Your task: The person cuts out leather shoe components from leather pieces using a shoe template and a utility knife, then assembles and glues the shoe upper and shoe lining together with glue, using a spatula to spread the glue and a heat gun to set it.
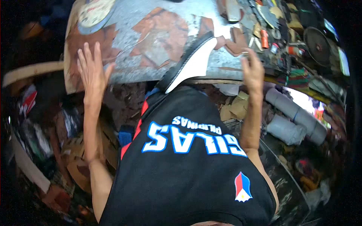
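Observation:
My left hand is open, its fingers stretched out and thumb apart, over brown sheet material at the left of the worktable. A thin pale thread runs close to its thumb. At the right, my right hand is raised by the table edge with fingers bent together; a small thing shows at the fingertips, too blurred to name. Between the hands, a white shoe piece with a black stitched edge leans tilted across the table's front edge, its lower end at my lap. Neither hand touches it.
The metal-topped worktable bears brown scraps and a pale oval piece. Tools and an orange cylinder crowd the right side. Grey rolls lie at the lower right, and a cardboard box stands at the left.

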The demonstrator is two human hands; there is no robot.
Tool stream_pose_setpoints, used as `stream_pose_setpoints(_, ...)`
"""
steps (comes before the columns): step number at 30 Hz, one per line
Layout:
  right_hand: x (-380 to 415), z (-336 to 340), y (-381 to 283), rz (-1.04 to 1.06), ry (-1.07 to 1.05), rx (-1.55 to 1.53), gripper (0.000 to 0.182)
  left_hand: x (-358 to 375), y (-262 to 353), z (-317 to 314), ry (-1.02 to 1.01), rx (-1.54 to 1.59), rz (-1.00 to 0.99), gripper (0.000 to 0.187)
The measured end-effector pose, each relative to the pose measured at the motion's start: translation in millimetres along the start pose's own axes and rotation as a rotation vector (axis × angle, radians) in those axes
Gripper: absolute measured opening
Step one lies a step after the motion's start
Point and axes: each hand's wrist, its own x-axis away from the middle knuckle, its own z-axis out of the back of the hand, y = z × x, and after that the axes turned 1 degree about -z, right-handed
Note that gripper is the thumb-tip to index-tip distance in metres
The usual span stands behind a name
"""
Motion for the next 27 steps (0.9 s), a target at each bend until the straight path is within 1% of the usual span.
stream_pose_setpoints(1,5.7,-24.9,23.8,0.102,0.027,0.016,0.037,0.8,15.9,4.2,0.021,0.119,-0.068,0.087)
stream_pose_setpoints(3,12.3,-55.6,25.8,0.112,-0.068,0.050,0.037,6.1,71.3,3.9,-0.192,0.696,-0.171,0.097)
stream_pose_setpoints(5,11.3,-87.9,33.2,0.159,-0.022,0.077,0.037,13.9,123.2,-7.8,-0.392,0.826,-0.222,0.101)
stream_pose_setpoints(6,7.5,-94.7,31.0,0.154,-0.022,0.076,0.037,14.4,133.9,-9.5,-0.396,0.825,-0.226,0.101)
stream_pose_setpoints(8,-2.9,-106.9,29.0,0.186,0.075,0.154,0.039,10.8,143.9,-14.5,-0.513,0.893,-0.167,0.091)
stream_pose_setpoints(9,-9.2,-109.4,31.0,0.182,0.071,0.148,0.039,9.6,143.6,-14.9,-0.520,0.887,-0.166,0.091)
stream_pose_setpoints(11,-22.5,-111.4,31.5,0.104,0.080,0.236,0.040,7.7,140.8,-16.5,-0.619,1.065,-0.037,0.081)
stream_pose_setpoints(12,-26.1,-111.7,28.1,0.041,0.082,0.233,0.038,12.0,141.0,-24.6,-0.503,1.059,-0.043,0.072)
stream_pose_setpoints(13,-28.9,-115.3,30.4,0.044,0.075,0.213,0.038,10.2,137.7,-29.3,-0.507,1.040,-0.033,0.072)
stream_pose_setpoints(15,-34.4,-121.4,38.5,0.106,0.113,0.281,0.039,3.8,128.4,-35.2,-0.564,1.194,0.101,0.064)
stream_pose_setpoints(16,-32.9,-116.2,30.1,0.156,0.163,0.248,0.038,-0.1,123.2,-32.4,-0.670,1.397,0.188,0.057)
stream_pose_setpoints(17,-30.4,-107.4,22.5,0.208,0.216,0.213,0.037,-1.3,120.8,-26.2,-0.673,1.534,0.230,0.049)
stream_pose_setpoints(18,-28.8,-99.1,14.1,0.355,0.329,0.148,0.036,-0.6,116.6,-32.9,-0.679,1.611,0.252,0.045)
stream_pose_setpoints(19,-20.4,-91.3,-5.1,0.366,0.375,-0.035,0.028,1.4,113.2,-39.9,-0.686,1.692,0.274,0.041)
stream_pose_setpoints(20,-4.3,-72.9,-33.1,0.359,0.313,-0.135,0.025,-0.1,112.3,-33.7,-0.660,1.757,0.304,0.040)
stream_pose_setpoints(21,10.9,-58.4,-60.5,0.350,0.249,-0.230,0.022,-1.0,110.2,-34.5,-0.653,1.747,0.315,0.040)
stream_pose_setpoints(23,26.4,-58.8,-96.8,0.665,0.269,-0.293,0.020,-3.2,110.8,-39.0,-0.667,1.784,0.377,0.044)
stream_pose_setpoints(24,31.9,-64.5,-113.0,0.675,0.214,-0.276,0.020,-4.1,118.0,-38.7,-0.593,1.827,0.468,0.046)
stream_pose_setpoints(25,36.1,-70.1,-126.9,0.685,0.160,-0.255,0.020,-4.8,121.4,-39.4,-0.595,1.828,0.462,0.046)
stream_pose_setpoints(27,36.3,-88.2,-139.1,0.619,0.068,-0.084,0.021,-6.4,126.7,-43.8,-0.601,1.901,0.588,0.045)
